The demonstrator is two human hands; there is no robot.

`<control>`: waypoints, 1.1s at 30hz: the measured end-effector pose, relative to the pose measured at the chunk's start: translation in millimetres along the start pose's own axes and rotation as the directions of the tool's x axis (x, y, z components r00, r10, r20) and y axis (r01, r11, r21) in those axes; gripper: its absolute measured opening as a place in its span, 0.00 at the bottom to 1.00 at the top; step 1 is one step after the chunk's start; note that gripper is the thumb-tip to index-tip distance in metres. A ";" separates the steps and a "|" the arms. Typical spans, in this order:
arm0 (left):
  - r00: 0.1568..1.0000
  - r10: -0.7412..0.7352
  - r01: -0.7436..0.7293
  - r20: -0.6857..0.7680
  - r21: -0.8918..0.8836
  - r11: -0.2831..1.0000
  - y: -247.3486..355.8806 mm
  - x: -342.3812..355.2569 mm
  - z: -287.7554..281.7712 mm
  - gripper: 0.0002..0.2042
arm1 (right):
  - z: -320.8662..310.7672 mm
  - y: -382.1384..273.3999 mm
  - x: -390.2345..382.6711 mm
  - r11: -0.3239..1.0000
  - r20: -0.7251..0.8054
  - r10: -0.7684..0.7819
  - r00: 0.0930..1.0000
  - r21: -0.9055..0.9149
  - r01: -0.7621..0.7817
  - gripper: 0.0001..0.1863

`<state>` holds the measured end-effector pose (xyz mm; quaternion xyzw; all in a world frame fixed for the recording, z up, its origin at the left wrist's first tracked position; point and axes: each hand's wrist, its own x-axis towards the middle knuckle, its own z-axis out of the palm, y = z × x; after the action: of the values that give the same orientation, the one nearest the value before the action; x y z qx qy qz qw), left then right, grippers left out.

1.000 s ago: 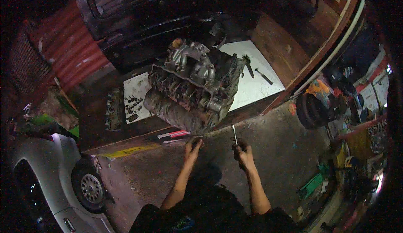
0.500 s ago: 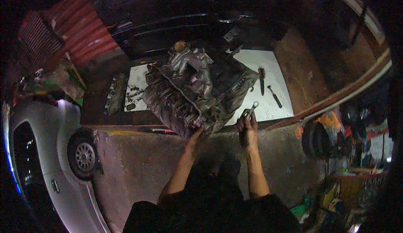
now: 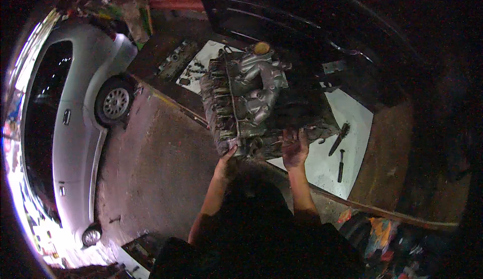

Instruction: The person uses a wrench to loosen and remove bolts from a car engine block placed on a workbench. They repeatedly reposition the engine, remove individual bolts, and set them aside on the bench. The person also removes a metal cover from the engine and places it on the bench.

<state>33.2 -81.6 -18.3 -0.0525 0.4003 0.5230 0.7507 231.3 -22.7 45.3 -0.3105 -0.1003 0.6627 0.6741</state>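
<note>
The far side of the engine block [image 3: 254, 105] fades into darkness, and whether the right hand [image 3: 295, 148] grips a tool is unclear. The block lies on a white sheet [image 3: 347, 143], long axis running away from the person. The left hand [image 3: 226, 161] presses its near corner, fingers loosely curled; the right rests against its near edge.

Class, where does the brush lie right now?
In the head view, the brush lies on the white sheet, right of the engine, above a dark hand tool.

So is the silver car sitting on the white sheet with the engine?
No, the silver car stands off to the left on the bare ground, apart from the white sheet under the engine.
</note>
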 end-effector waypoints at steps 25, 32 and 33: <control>0.978 0.133 -0.139 0.163 0.024 0.990 -7.4 9.8 -4.0 0.25 | 2.7 18.3 25.2 0.935 0.030 0.280 0.960 -0.235 -0.266 0.13; 0.989 0.139 -0.145 0.050 0.146 0.979 -9.5 37.8 -31.5 0.23 | 39.1 26.0 -31.4 0.981 -0.195 0.137 0.971 -0.108 -0.160 0.17; 0.987 0.160 -0.163 0.032 0.169 0.972 -10.0 32.8 -28.7 0.23 | 42.4 25.4 -32.0 0.974 -0.198 0.145 0.970 -0.143 -0.174 0.17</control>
<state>30.1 -75.9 -62.6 0.0496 0.4400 0.5464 0.7109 183.8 -43.0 73.5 -0.4310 -0.0641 0.6728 0.5979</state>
